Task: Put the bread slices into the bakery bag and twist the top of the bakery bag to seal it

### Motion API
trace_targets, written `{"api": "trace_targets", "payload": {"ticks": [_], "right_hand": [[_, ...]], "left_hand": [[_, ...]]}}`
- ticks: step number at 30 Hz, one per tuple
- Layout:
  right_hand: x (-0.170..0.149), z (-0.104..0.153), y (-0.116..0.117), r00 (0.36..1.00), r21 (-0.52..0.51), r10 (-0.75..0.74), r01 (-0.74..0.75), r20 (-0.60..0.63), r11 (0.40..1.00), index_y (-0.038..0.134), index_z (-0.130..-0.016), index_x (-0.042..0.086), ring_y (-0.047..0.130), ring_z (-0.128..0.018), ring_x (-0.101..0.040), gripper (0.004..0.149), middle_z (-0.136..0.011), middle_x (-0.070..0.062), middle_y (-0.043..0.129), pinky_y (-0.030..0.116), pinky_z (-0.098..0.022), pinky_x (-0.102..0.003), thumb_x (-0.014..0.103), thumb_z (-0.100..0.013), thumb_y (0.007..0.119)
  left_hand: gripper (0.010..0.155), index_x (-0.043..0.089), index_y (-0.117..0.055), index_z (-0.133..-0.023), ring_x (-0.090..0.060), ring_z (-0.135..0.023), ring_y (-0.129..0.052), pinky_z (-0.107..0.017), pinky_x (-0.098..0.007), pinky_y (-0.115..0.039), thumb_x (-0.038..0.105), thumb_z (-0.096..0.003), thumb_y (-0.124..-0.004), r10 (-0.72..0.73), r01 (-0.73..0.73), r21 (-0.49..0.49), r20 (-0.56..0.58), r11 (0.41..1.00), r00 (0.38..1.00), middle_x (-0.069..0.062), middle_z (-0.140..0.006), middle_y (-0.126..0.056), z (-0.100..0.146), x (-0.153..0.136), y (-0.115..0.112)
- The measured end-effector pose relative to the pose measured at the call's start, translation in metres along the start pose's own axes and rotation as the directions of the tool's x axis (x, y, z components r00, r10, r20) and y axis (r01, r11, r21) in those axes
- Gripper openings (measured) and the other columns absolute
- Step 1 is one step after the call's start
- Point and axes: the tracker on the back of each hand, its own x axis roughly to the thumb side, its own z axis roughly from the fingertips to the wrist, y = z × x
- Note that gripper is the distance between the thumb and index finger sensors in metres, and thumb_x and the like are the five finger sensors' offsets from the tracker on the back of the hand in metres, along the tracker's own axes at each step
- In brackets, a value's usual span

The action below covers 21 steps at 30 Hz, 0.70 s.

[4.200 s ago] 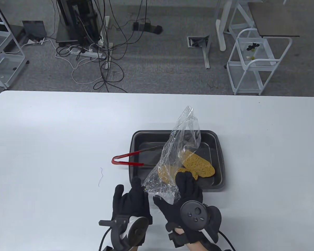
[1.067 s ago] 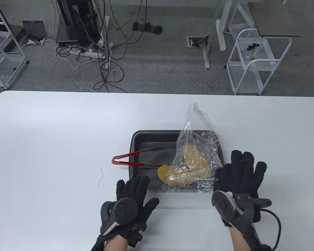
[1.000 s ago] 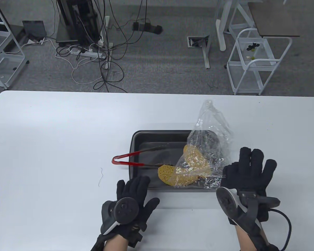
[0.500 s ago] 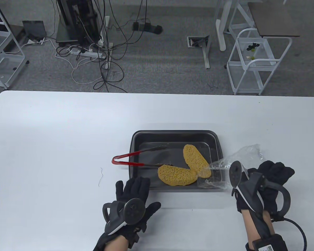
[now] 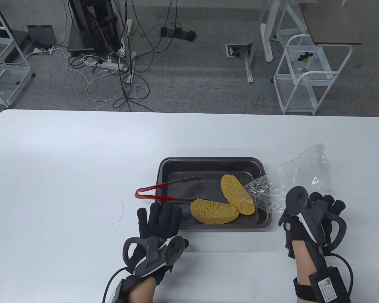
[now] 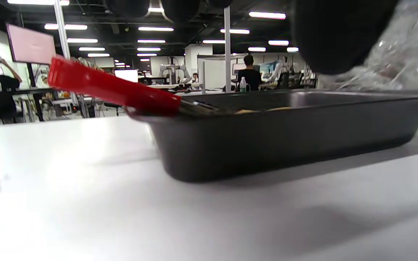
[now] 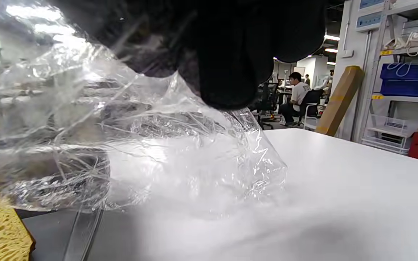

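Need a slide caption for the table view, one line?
Right hand grips the clear bag beside the black tray; two bread slices and red-handled tongs inside.

obstacles: tongs over tray left rim | bag drapes right rim

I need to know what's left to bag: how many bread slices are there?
2, both bare in the tray, none in the bag. One slice lies toward the tray's right side; the other slice lies along its near edge, touching the first. Nothing seems hidden.
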Motion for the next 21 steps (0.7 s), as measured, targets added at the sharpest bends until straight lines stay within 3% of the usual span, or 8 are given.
{"api": "trace_targets", "payload": {"ticks": [5,7,13,16,19,21], "right_hand": [[0.001,0.006,-0.009,0.998,-0.034,-0.055,0.056,0.024,0.998,0.098,-0.056,-0.007,0.066,-0.094,-0.059,0.042,-0.099,-0.028,0.081,0.036,-0.067,-0.076,0.032,-0.048,0.086],[0.001,0.008,-0.013,0.998,-0.058,-0.058,0.059,0.02,0.997,0.098,-0.055,-0.009,0.066,-0.094,-0.06,0.042,-0.099,-0.028,0.081,0.036,-0.067,-0.076,0.031,-0.048,0.087],[-0.002,0.009,-0.015,1.0,-0.041,-0.009,0.009,0.0,0.999,0.098,-0.056,-0.009,0.065,-0.096,-0.058,0.041,-0.1,-0.027,0.08,0.036,-0.067,-0.076,0.03,-0.048,0.088],[-0.004,0.009,-0.014,1.0,-0.043,-0.018,0.018,-0.008,0.999,0.098,-0.056,-0.009,0.065,-0.095,-0.059,0.041,-0.1,-0.027,0.08,0.035,-0.067,-0.076,0.03,-0.048,0.088],[-0.004,0.008,-0.012,1.0,-0.041,-0.016,0.016,-0.014,0.999,0.098,-0.057,-0.009,0.065,-0.095,-0.059,0.041,-0.1,-0.028,0.08,0.035,-0.067,-0.076,0.03,-0.048,0.088],[-0.004,0.007,-0.011,1.0,-0.038,-0.014,0.013,-0.016,0.999,0.097,-0.057,-0.009,0.064,-0.095,-0.059,0.041,-0.1,-0.027,0.08,0.035,-0.067,-0.076,0.03,-0.048,0.087]], "left_hand": [[0.097,0.029,-0.034,-0.113,-0.041,-0.117,-0.045,-0.085,-0.069,-0.024,0.068,-0.0391,-0.084,-0.232,0.231,-0.1,0.002,0.968,0.973,-0.004,-0.123,-0.04,-0.045,-0.005,0.007],[0.097,0.03,-0.035,-0.112,-0.04,-0.117,-0.047,-0.085,-0.068,-0.024,0.067,-0.0377,-0.085,-0.257,0.253,-0.152,-0.006,0.955,0.966,-0.004,-0.123,-0.041,-0.064,-0.01,0.004],[0.107,0.03,-0.03,-0.111,-0.038,-0.118,-0.043,-0.086,-0.068,-0.021,0.067,-0.0312,-0.091,-0.266,0.246,-0.363,-0.006,0.899,0.964,-0.001,-0.122,-0.035,-0.111,-0.028,-0.013],[0.11,0.031,-0.027,-0.11,-0.036,-0.12,-0.034,-0.086,-0.066,-0.02,0.063,-0.03,-0.096,-0.205,0.186,-0.456,0.009,0.87,0.979,-0.002,-0.122,-0.024,-0.128,-0.034,-0.025],[0.115,0.03,-0.02,-0.109,-0.036,-0.12,-0.03,-0.086,-0.066,-0.02,0.058,-0.0312,-0.101,-0.186,0.152,-0.485,-0.021,0.861,0.982,-0.003,-0.12,-0.013,-0.14,-0.04,-0.034],[0.113,0.032,-0.024,-0.108,-0.036,-0.12,-0.031,-0.087,-0.066,-0.022,0.054,-0.0316,-0.104,-0.189,0.157,-0.495,-0.015,0.855,0.982,-0.002,-0.12,-0.011,-0.147,-0.042,-0.038]]}}
